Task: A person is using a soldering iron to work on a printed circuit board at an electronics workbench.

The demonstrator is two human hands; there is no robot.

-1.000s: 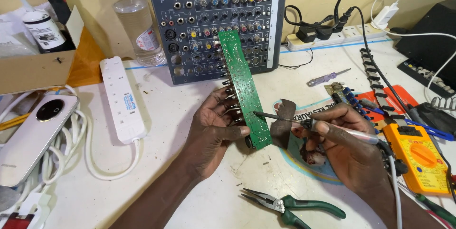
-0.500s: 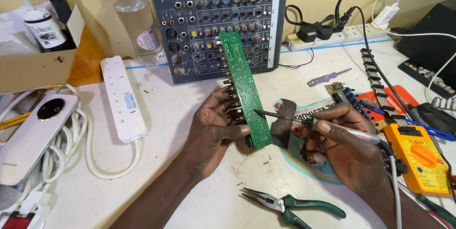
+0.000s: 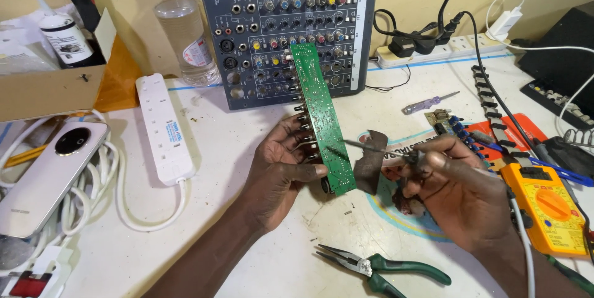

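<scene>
Head view: a long green circuit board (image 3: 323,122) is held upright on edge just in front of the grey audio mixer (image 3: 286,26), clamped at its lower end by the left hand (image 3: 281,171); a soldering iron (image 3: 383,153) is gripped in the closed right hand (image 3: 455,193), its tip brought against the board's right face; green-handled pliers (image 3: 383,267) are laid below the board, a yellow multimeter (image 3: 547,211) well to its right, a white power strip (image 3: 164,128) to its left

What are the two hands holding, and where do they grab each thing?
The left hand grips the green circuit board by its lower end. The right hand holds a soldering iron by its handle, tip at the board.
</scene>
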